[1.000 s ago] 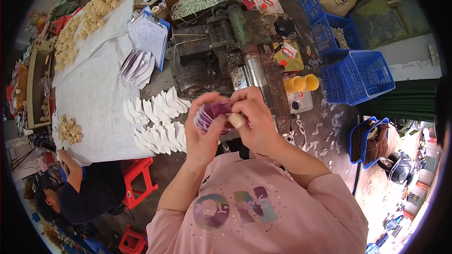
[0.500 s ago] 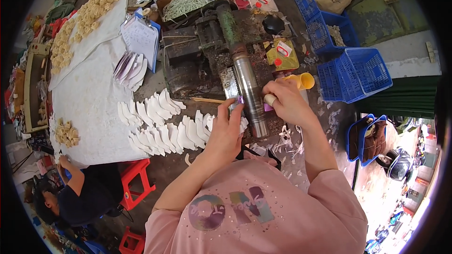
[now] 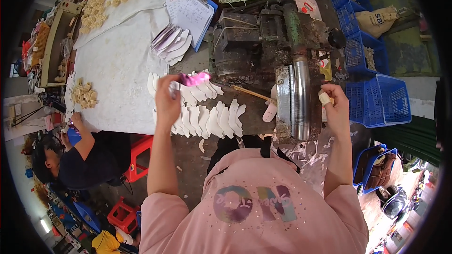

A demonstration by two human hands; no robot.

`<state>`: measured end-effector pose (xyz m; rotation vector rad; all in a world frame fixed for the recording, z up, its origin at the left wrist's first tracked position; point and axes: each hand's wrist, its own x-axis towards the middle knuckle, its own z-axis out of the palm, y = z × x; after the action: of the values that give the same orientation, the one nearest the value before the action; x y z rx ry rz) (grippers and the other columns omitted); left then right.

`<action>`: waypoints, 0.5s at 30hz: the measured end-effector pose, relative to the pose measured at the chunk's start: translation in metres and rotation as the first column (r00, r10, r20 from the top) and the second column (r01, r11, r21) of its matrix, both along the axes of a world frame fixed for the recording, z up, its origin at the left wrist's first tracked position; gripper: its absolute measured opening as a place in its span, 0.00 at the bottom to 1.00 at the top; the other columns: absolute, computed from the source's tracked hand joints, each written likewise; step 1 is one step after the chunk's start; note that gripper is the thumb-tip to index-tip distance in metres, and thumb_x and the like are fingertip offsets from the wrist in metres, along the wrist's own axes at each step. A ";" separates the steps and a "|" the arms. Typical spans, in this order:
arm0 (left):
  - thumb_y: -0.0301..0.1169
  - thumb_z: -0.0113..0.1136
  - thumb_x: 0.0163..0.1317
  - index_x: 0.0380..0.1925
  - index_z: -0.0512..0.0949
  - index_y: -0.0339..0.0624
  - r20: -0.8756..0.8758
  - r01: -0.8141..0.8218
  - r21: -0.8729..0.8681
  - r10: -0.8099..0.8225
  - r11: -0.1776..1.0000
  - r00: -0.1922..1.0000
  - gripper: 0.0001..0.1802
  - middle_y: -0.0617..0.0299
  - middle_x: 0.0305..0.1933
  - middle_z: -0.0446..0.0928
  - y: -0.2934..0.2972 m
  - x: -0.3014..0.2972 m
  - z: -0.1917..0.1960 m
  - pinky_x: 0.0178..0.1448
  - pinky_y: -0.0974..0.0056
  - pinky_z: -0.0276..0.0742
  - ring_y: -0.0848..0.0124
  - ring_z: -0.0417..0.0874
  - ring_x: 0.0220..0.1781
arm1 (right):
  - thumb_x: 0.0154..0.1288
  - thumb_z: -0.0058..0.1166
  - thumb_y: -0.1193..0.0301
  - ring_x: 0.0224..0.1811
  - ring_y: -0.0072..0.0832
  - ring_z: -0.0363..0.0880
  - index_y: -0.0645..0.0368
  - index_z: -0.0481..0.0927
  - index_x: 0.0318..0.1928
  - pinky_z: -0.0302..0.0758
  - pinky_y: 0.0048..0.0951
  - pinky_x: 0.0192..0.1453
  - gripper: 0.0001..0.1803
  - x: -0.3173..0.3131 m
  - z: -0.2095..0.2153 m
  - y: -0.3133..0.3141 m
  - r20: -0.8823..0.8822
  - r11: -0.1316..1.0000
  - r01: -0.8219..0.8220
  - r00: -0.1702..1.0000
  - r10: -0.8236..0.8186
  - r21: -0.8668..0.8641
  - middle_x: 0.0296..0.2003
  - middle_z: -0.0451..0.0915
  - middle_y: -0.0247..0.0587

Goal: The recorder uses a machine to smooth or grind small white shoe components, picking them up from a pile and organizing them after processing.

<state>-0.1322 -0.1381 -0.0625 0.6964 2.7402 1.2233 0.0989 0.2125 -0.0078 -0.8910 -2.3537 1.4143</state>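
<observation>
My left hand (image 3: 168,103) is closed on a shiny pink curved strip (image 3: 194,79), held above rows of white curved pieces (image 3: 207,120) at the table's edge. To the right stands a machine with a shiny metal roller (image 3: 301,99) beside a pale metal plate (image 3: 284,99). My right hand (image 3: 336,108) is just right of the roller, fingers curled in. A beige wrap (image 3: 325,98) covers one of its digits. Whatever those fingers may hold is hidden. A light pink piece (image 3: 269,112) lies left of the plate, near a wooden stick (image 3: 249,92).
A stack of pale curved pieces (image 3: 172,44) and a clipboard (image 3: 193,14) lie behind my left hand. Blue crates (image 3: 379,101) stand at the right. At the far left a co-worker (image 3: 84,160) sits by a red stool (image 3: 140,160). Scraps litter the floor.
My left hand has left the roller and moved left over the white pieces, carrying the pink strip. My right hand stays beside the roller. The whole view has shifted.
</observation>
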 end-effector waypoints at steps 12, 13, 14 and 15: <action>0.12 0.52 0.41 0.44 0.76 0.44 0.174 0.404 -0.539 -0.372 0.739 0.912 0.27 0.53 0.49 0.69 -0.048 0.003 -0.100 0.51 0.51 0.68 0.53 0.73 0.50 | 0.62 0.53 0.78 0.39 0.20 0.73 0.62 0.76 0.44 0.68 0.22 0.46 0.10 -0.001 0.001 -0.005 -0.071 0.995 0.069 0.995 -0.064 0.071 0.35 0.76 0.33; 0.12 0.52 0.41 0.44 0.76 0.46 0.178 0.388 -0.571 -0.352 0.724 0.919 0.28 0.52 0.49 0.69 -0.047 0.002 -0.099 0.50 0.51 0.70 0.53 0.75 0.47 | 0.62 0.53 0.78 0.39 0.20 0.73 0.62 0.76 0.44 0.68 0.22 0.46 0.09 -0.001 0.001 -0.004 -0.087 0.994 0.067 0.994 -0.060 0.081 0.35 0.76 0.34; 0.12 0.52 0.41 0.44 0.76 0.46 0.177 0.392 -0.567 -0.357 0.724 0.917 0.28 0.52 0.49 0.69 -0.046 0.000 -0.098 0.50 0.51 0.70 0.53 0.75 0.47 | 0.62 0.53 0.78 0.39 0.20 0.73 0.62 0.76 0.44 0.68 0.22 0.46 0.09 -0.002 0.002 -0.004 -0.088 0.994 0.072 0.994 -0.065 0.085 0.35 0.76 0.34; 0.12 0.53 0.41 0.44 0.77 0.47 0.258 0.431 -0.535 -0.345 0.727 0.902 0.27 0.51 0.47 0.69 -0.044 -0.006 -0.094 0.49 0.52 0.71 0.52 0.75 0.46 | 0.62 0.53 0.78 0.38 0.20 0.73 0.62 0.76 0.44 0.69 0.22 0.46 0.10 -0.003 0.002 -0.005 -0.101 0.995 0.078 0.992 -0.072 0.062 0.35 0.76 0.33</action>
<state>-0.1382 -0.1818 -0.1568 0.9791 2.4461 0.2908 0.0964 0.2077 -0.0054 -0.8621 -2.2558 1.3135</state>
